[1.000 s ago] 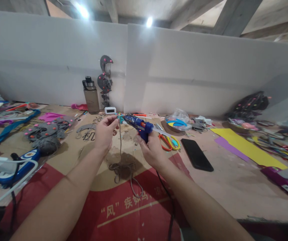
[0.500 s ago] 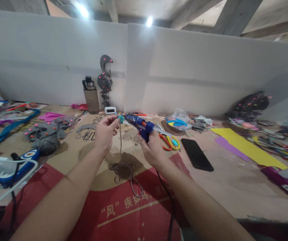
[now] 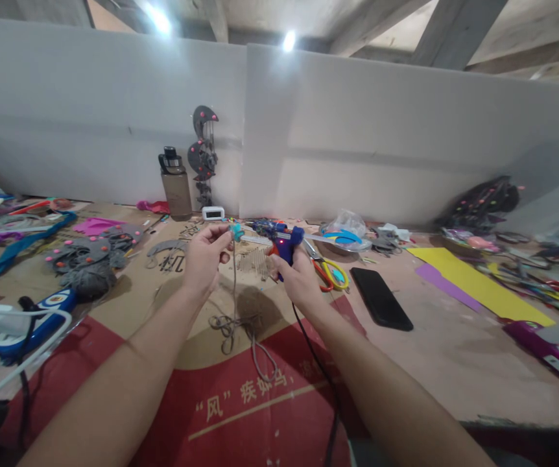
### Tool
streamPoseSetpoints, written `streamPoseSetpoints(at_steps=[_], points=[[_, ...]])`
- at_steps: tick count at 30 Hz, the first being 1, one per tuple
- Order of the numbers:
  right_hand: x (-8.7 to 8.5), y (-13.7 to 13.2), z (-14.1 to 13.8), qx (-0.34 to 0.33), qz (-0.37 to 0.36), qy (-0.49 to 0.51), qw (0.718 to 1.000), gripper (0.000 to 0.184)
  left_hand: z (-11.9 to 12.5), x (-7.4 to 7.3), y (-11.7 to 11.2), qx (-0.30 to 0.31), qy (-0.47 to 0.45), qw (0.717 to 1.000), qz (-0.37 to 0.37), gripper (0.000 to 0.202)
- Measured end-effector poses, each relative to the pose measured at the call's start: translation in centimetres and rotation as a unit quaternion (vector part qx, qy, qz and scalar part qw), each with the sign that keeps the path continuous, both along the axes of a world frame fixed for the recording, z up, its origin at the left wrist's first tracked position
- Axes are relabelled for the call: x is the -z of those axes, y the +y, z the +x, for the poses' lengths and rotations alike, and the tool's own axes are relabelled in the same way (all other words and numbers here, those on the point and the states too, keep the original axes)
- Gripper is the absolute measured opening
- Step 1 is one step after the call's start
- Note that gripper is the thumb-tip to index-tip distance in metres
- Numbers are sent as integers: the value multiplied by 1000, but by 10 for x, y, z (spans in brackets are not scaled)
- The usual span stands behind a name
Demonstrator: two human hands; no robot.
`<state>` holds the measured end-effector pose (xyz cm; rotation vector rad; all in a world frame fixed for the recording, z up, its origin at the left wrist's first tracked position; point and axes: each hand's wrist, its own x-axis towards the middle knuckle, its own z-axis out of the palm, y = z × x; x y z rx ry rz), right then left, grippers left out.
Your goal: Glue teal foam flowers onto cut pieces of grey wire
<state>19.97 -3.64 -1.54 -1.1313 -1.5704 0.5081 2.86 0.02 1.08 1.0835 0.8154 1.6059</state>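
Note:
Between the fingertips of my left hand [image 3: 209, 255] is a small teal piece [image 3: 235, 232], its exact kind too small to make out. A grey cord [image 3: 235, 285] hangs down from it and ends in loose loops on the cardboard. My right hand [image 3: 299, 272] is wrapped round the handle of a blue hot glue gun [image 3: 286, 241], which points left. The gun's nozzle is a short way right of the teal piece, apart from it. A glue stick [image 3: 316, 239] sticks out of the gun's back, and a black cable [image 3: 311, 340] runs down from its handle.
Scissors [image 3: 335, 275] and a black phone [image 3: 381, 298] lie right of my right hand. Yellow paper [image 3: 484, 285] is farther right. A bottle [image 3: 176, 188] and a small white clock [image 3: 213, 213] stand at the back. Grey pinned felt pieces [image 3: 85, 250] and a blue power strip [image 3: 34, 327] lie left.
My right hand has drawn the glue gun slightly right, away from the teal piece. My left hand stays nearly in place, still pinching it.

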Motion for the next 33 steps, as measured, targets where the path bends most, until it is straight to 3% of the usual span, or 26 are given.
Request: streamPoseSetpoints(at_steps=[3,6,11,16,18,21,23,26,29,33], points=[[11,15,5,-37,-157,120,980,16,1,0,0,1,-2,1000,2,25],[23,28,11,-38,-243,84,966,11,3,-1,-2,-5,20,1000,14,22],[34,36,22,53,-183,-125,974,21,5,-1,-7,-52,104,993,38,17],[24,26,25,201,-53,-213,955,21,5,-1,-13,-106,207,969,76,11],[14,18,18,170,-24,-165,971,19,5,-1,-15,-126,252,955,92,9],[-2,6,-1,28,-28,-3,999,18,7,-1,-17,-141,301,935,123,6],[-8,1,-16,-57,-59,108,991,21,8,0,-18,-144,327,921,156,6],[-10,1,-33,-125,-117,228,958,28,8,2,-19,-149,354,903,193,8],[-7,6,-38,-126,-133,277,943,31,9,3,-19,-139,354,906,186,8],[-5,8,-33,-71,-86,232,966,21,12,4,-19,-89,318,934,134,13]])
